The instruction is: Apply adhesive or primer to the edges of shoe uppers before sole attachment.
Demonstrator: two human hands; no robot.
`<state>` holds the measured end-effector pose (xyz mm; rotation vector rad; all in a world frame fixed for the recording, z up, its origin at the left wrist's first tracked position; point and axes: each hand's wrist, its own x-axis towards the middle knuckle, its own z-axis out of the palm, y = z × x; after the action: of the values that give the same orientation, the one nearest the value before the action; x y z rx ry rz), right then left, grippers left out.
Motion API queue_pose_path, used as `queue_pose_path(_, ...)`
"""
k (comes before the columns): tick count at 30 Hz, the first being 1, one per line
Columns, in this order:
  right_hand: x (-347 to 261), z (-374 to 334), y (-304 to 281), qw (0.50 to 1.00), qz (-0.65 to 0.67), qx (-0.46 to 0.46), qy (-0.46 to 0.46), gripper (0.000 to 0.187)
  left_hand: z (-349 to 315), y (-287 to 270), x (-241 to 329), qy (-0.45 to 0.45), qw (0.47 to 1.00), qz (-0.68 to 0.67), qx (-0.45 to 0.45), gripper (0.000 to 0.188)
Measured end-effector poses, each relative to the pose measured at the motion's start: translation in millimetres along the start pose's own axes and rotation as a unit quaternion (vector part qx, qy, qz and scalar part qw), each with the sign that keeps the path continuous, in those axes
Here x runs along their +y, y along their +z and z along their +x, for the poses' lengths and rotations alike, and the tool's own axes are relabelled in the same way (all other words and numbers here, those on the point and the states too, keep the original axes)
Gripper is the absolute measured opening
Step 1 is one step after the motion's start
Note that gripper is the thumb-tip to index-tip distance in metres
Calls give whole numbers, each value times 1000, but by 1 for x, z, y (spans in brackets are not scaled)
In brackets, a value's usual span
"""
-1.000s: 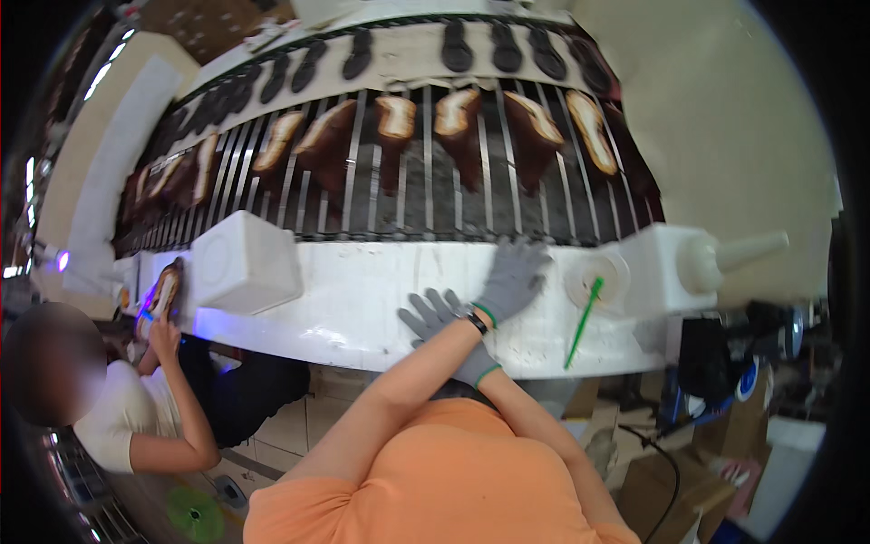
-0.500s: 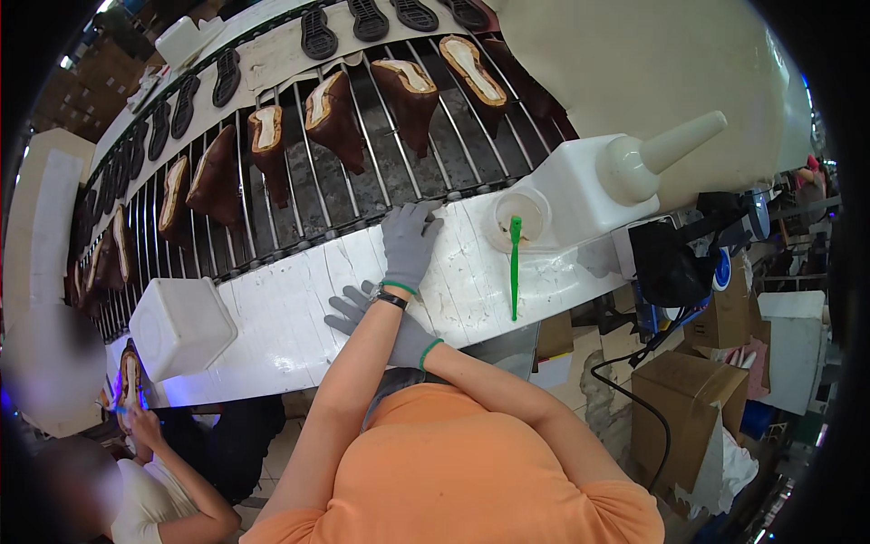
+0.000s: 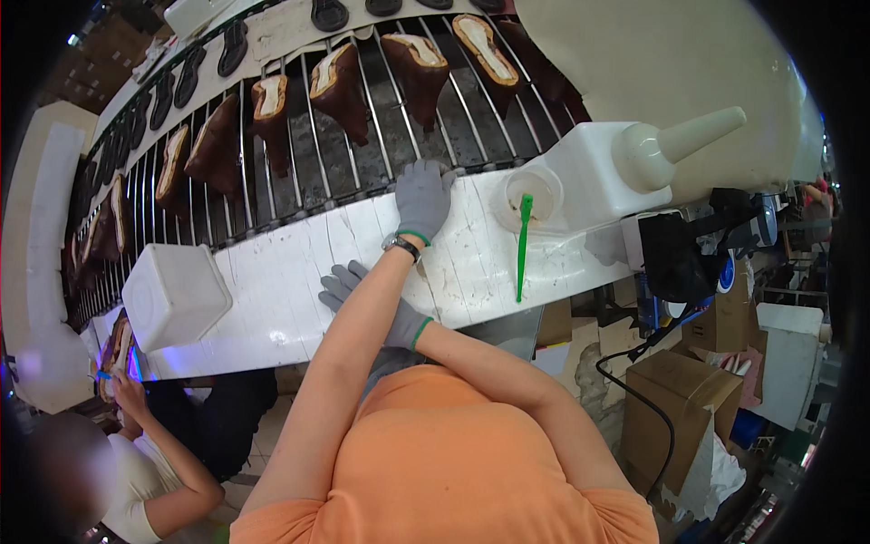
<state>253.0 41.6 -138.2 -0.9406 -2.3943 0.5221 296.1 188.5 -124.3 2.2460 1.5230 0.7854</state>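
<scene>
My forearms cross, the left one over the right. My left hand [image 3: 422, 201], in a grey glove with a green cuff, rests at the far edge of the white worktop [image 3: 299, 272], against the rack of metal bars [image 3: 313, 163]. It holds nothing that I can see, its fingers laid out forward. My right hand [image 3: 344, 288], gloved alike, lies near the worktop's front edge with fingers spread; my left forearm hides part of it. Beyond my left hand, dark brown boot uppers [image 3: 340, 95] stand upside down on the bars, pale undersides up.
To the right are a white bottle with a long nozzle [image 3: 589, 172], a small clear cup [image 3: 544, 213] and a green brush [image 3: 522, 258]. A white plastic container [image 3: 177, 295] stands left. Black soles [image 3: 233, 47] line the far strip. At lower left a co-worker handles a boot upper [image 3: 118, 344].
My left hand has turned and its fingers now point forward instead of right. The boot uppers have shifted slightly in view. The co-worker's hands and boot upper have moved a little.
</scene>
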Motion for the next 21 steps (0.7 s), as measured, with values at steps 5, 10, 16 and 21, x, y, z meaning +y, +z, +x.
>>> queue_pose_path(5, 2, -2, 6, 999, 36, 28, -12, 60, 1, 2, -9, 14, 999, 1, -36, 18)
queue_pose_path(10, 2, -2, 0, 999, 29, 18, -5, 58, 2, 4, -11, 0, 999, 1, -43, 19)
queue_pose_path(16, 4, -5, 4, 997, 69, 23, 35, 55, 11, 10, -6, -58, 996, 34, -64, 21)
queue_pose_path(21, 5, -6, 12, 993, 95, -3, 66, 56, 16, 12, -7, -63, 994, 48, -82, 22)
